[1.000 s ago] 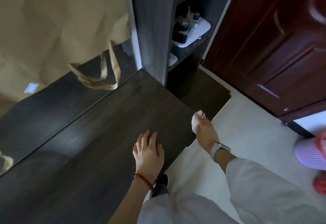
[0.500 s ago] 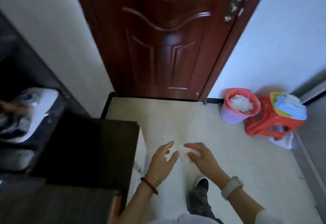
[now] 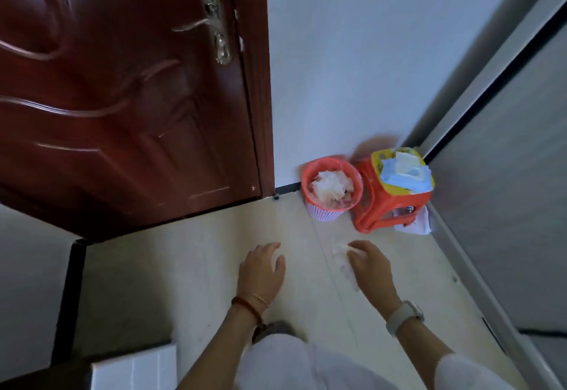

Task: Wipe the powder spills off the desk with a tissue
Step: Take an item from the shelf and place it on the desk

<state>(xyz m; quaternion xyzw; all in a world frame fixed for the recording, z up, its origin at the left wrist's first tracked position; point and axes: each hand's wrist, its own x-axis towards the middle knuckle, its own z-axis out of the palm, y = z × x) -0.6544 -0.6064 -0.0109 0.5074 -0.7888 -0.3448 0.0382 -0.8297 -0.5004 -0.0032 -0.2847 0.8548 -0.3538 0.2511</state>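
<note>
Nearest the camera, the left hand point(image 3: 260, 271) is hanging over the pale floor point(image 3: 190, 267) with its grip open and holding nothing, while the right hand point(image 3: 371, 268) is curling its fingers around a crumpled white tissue point(image 3: 343, 259). Farther off, a pink wastebasket point(image 3: 331, 188) full of used paper is standing beside a red stool point(image 3: 392, 194) against the wall, right of the dark red door point(image 3: 122, 88).

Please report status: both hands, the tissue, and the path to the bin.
Left hand open, holds nothing. Right hand grips crumpled tissue. Bin ahead beside red stool, already holds tissues. Floor between looks free.
</note>
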